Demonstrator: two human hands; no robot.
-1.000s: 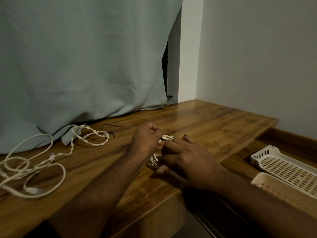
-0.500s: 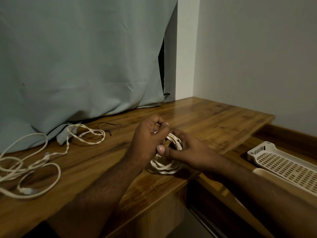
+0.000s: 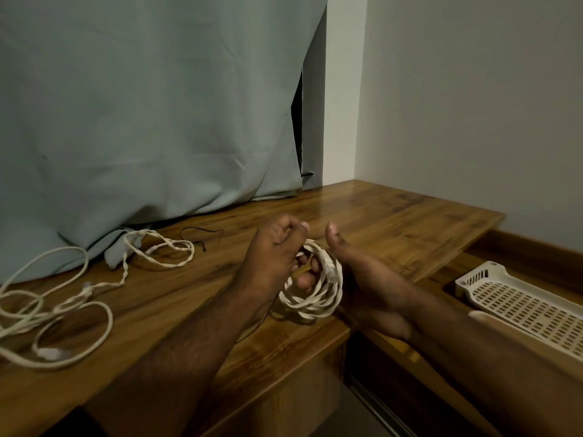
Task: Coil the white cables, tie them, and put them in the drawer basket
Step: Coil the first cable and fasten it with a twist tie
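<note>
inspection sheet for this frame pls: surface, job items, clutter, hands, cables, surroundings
Surface: wooden desk, glossy grain.
Job's things: coiled white cable held near the desk's front edge; white perforated drawer basket lower right, nothing seen in it.
Clutter: thin black tie lying near the curtain.
Hands: left hand curled over the coil's top; right hand holds the coil with fingers through it, thumb raised.
Cables: loose white cable sprawled uncoiled on the left; another twisted loop by the curtain hem.
Surroundings: grey-green curtain behind, white wall to the right.
</note>
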